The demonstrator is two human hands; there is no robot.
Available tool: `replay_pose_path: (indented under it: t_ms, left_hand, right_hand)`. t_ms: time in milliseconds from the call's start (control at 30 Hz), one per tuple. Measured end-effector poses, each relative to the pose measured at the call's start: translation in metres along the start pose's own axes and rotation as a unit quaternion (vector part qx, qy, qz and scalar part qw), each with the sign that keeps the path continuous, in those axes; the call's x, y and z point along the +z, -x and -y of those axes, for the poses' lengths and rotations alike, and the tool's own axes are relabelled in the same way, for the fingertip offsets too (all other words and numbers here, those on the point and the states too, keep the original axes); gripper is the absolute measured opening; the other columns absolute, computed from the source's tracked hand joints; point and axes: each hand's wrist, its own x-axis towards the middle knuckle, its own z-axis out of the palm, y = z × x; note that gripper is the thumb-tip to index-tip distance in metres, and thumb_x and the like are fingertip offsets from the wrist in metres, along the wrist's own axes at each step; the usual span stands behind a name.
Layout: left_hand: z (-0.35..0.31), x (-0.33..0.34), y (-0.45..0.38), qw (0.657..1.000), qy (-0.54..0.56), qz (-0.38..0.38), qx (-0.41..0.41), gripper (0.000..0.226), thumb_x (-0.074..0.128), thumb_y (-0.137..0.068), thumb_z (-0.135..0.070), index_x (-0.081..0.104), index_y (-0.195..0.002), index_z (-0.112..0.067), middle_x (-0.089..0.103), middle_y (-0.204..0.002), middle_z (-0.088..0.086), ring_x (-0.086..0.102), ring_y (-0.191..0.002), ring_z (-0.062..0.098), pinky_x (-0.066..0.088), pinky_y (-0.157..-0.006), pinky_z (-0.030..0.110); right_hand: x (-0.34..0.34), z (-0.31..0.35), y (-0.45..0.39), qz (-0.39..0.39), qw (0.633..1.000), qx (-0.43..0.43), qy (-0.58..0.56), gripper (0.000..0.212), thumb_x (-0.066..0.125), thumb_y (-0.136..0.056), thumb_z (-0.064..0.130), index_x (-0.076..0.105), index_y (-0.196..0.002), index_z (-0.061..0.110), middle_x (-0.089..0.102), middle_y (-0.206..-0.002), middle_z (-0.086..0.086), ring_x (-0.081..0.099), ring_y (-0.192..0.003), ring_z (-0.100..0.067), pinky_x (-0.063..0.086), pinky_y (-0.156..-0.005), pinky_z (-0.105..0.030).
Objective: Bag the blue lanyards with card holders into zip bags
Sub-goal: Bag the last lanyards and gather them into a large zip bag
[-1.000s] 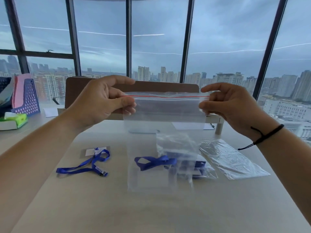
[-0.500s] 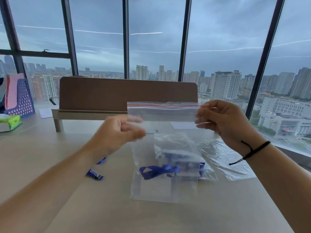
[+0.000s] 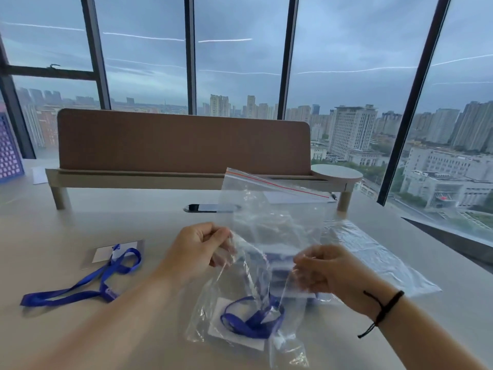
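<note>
Clear zip bag (image 3: 269, 209) with red seal line, blue lanyards (image 3: 80, 287) (one bagged), brown divider (image 3: 184, 140), black wristband (image 3: 384, 308).

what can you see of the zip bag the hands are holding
The zip bag is clear, thin, crinkled plastic with a red line along its zip strip, which points up and away, tilted down to the right. It looks empty. It is held above the table, with the left hand pinching its lower left edge and the right hand pinching its lower right. Its lower part droops toward a bagged lanyard lying below; whether they touch is unclear.
</note>
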Motion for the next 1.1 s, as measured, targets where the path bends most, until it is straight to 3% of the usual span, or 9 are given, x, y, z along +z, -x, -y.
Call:
replay_pose_path:
  t_ms: [100, 267, 467, 567, 633, 700, 833, 1000, 1100]
  left_hand:
    - [-0.003, 0.007, -0.019, 1.000, 0.011, -0.005, 0.005, 0.021, 0.054, -0.100, -0.025, 0.070, -0.098, -0.012, 0.076, -0.080, 0.006, 0.067, -0.050, 0.023, 0.058, -0.059, 0.033]
    - [-0.003, 0.026, -0.079, 0.999, 0.034, -0.022, 0.000, 0.018, 0.053, -0.102, -0.026, 0.065, -0.100, -0.013, 0.074, -0.078, 0.008, 0.064, -0.049, 0.022, 0.050, -0.043, 0.029]
    - [0.043, 0.056, -0.151, 0.996, 0.006, -0.044, -0.073, 0.012, 0.059, -0.099, -0.022, 0.063, -0.104, -0.012, 0.072, -0.088, 0.012, 0.068, -0.052, 0.022, 0.051, -0.044, 0.029]
    - [0.080, 0.065, -0.168, 0.990, -0.096, -0.060, -0.087, 0.024, 0.069, -0.092, -0.023, 0.062, -0.113, -0.014, 0.073, -0.094, 0.007, 0.072, -0.059, 0.023, 0.056, -0.054, 0.031]
    - [0.097, 0.067, -0.170, 0.980, -0.176, -0.051, -0.081, 0.043, 0.076, -0.085, -0.027, 0.058, -0.123, -0.016, 0.071, -0.105, 0.005, 0.072, -0.076, 0.021, 0.053, -0.068, 0.027]
    - [0.105, 0.066, -0.169, 0.979, -0.187, -0.034, -0.080, 0.058, 0.082, -0.079, -0.026, 0.054, -0.129, -0.019, 0.069, -0.105, 0.005, 0.068, -0.087, 0.020, 0.051, -0.078, 0.029]
    - [0.106, 0.064, -0.165, 0.973, -0.228, -0.016, -0.031, 0.065, 0.084, -0.076, -0.023, 0.052, -0.132, -0.023, 0.065, -0.086, -0.001, 0.063, -0.081, 0.014, 0.049, -0.076, 0.028]
    - [0.100, 0.053, -0.148, 0.973, -0.230, -0.005, -0.018, 0.053, 0.073, -0.087, -0.029, 0.051, -0.134, -0.024, 0.066, -0.093, -0.006, 0.063, -0.084, 0.007, 0.044, -0.070, 0.018]
    - [0.095, 0.032, -0.132, 0.976, -0.217, -0.021, -0.022, 0.038, 0.066, -0.091, -0.035, 0.056, -0.125, -0.022, 0.063, -0.103, -0.007, 0.061, -0.092, 0.010, 0.042, -0.072, 0.019]
  right_hand:
    - [-0.009, 0.012, -0.020, -0.034, 0.998, -0.020, -0.049, 0.028, 0.067, -0.083, 0.014, 0.064, -0.100, -0.008, 0.069, -0.075, -0.019, 0.063, -0.055, -0.025, 0.057, -0.051, -0.032]
    - [-0.025, 0.035, -0.083, -0.124, 0.991, -0.041, -0.040, 0.017, 0.054, -0.100, 0.017, 0.063, -0.098, 0.002, 0.061, -0.055, -0.011, 0.050, -0.035, -0.018, 0.043, -0.037, -0.024]
    - [-0.033, 0.002, -0.169, -0.181, 0.972, 0.018, 0.151, 0.019, 0.045, -0.101, 0.013, 0.059, -0.101, -0.001, 0.058, -0.058, -0.014, 0.042, -0.029, -0.016, 0.031, -0.034, -0.019]
    - [-0.037, -0.026, -0.200, -0.187, 0.929, 0.021, 0.320, 0.018, 0.046, -0.098, 0.015, 0.060, -0.095, 0.004, 0.060, -0.076, -0.016, 0.058, -0.057, -0.025, 0.047, -0.054, -0.029]
    - [-0.039, -0.037, -0.205, -0.188, 0.886, 0.006, 0.424, 0.021, 0.047, -0.098, 0.022, 0.060, -0.091, 0.008, 0.062, -0.086, -0.013, 0.061, -0.080, -0.031, 0.044, -0.068, -0.030]
    - [-0.040, -0.046, -0.207, -0.184, 0.869, -0.010, 0.459, 0.020, 0.052, -0.096, 0.023, 0.057, -0.084, 0.008, 0.061, -0.083, -0.011, 0.057, -0.079, -0.031, 0.039, -0.066, -0.028]
    - [-0.037, -0.053, -0.206, -0.184, 0.828, -0.027, 0.530, 0.022, 0.055, -0.090, 0.035, 0.052, -0.087, 0.014, 0.066, -0.087, -0.008, 0.058, -0.074, -0.027, 0.048, -0.065, -0.032]
    - [-0.035, -0.040, -0.193, -0.218, 0.785, -0.032, 0.579, 0.046, 0.057, -0.087, 0.057, 0.049, -0.109, 0.018, 0.066, -0.100, -0.007, 0.065, -0.088, -0.030, 0.053, -0.070, -0.036]
    - [-0.030, -0.012, -0.182, -0.263, 0.759, -0.088, 0.589, 0.048, 0.058, -0.087, 0.059, 0.051, -0.112, 0.019, 0.066, -0.106, -0.006, 0.065, -0.089, -0.030, 0.055, -0.072, -0.039]
